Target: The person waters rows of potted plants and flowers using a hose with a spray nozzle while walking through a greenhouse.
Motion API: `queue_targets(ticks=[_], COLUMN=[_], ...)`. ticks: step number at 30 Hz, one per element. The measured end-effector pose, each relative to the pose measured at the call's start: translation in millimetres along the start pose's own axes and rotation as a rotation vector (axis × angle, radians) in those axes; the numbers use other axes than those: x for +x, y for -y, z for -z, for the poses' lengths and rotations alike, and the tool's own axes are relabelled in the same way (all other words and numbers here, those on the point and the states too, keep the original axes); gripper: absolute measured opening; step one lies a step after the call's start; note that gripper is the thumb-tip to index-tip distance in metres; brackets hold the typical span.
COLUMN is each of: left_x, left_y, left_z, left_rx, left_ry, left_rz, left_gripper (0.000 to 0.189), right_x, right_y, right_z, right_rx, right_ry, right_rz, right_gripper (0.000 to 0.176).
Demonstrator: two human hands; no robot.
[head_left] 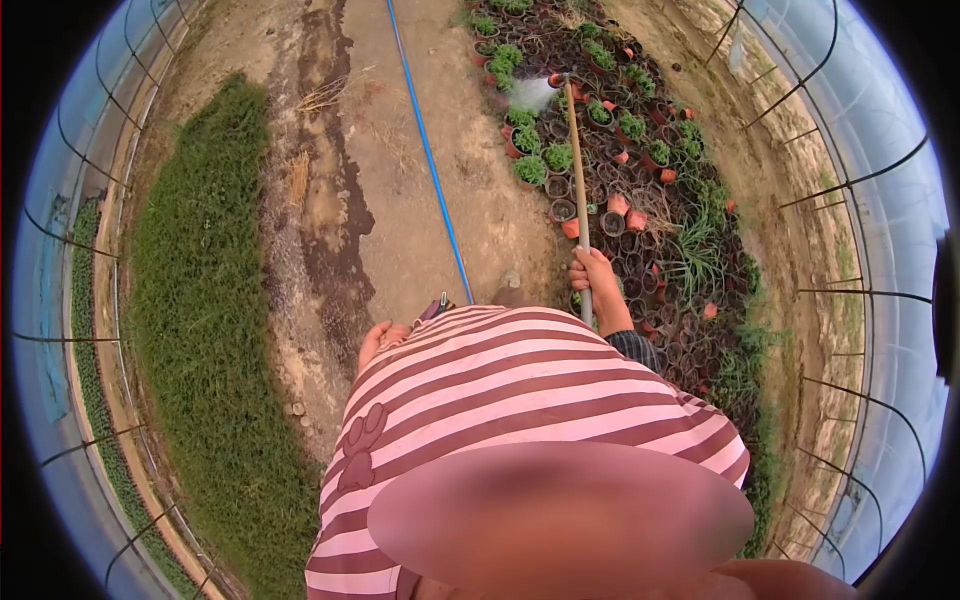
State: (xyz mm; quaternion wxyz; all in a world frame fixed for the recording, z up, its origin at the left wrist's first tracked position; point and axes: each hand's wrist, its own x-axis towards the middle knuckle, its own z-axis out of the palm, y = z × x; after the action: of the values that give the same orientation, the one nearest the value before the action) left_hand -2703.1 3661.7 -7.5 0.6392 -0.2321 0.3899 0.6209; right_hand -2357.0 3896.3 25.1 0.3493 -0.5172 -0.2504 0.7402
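Observation:
My right hand [597, 280] is wrapped around a long watering wand [578, 170] that reaches forward over the pots at the right. White water spray [533, 94] fans out to the left from its reddish head [556, 80]. Beneath the spray, green potted plants [525, 140] line the edge of the bed. My left hand [382, 338] is close against the striped shirt [480, 375], its fingers curled; the shirt hides part of it, and I cannot see what is in it.
A blue hose [430, 165] runs along the dirt path [390, 60]. Dense green plants [210, 330] fill a bed on the left. Several tipped orange pots [636, 219] and dark pots [612, 223] crowd the right side. Curved greenhouse walls [890, 130] enclose both sides.

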Motion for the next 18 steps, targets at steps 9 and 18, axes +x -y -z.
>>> queue_targets(ticks=[9,18], left_x=[2.6,-10.1], left_y=[-3.8,-10.8], left_z=[2.6,6.6], left_rx=[-0.053,-0.494], left_ry=[-0.025,0.192], left_rz=[0.05,0.524], left_gripper=[0.022,0.023], right_x=[-2.1,-15.7], right_y=[-29.1,-56.5], right_z=[11.1,20.2], right_rx=[0.046,0.032], right_ry=[-0.006,0.007], right_rz=[-0.107,-0.2], right_gripper=[0.013,0.012])
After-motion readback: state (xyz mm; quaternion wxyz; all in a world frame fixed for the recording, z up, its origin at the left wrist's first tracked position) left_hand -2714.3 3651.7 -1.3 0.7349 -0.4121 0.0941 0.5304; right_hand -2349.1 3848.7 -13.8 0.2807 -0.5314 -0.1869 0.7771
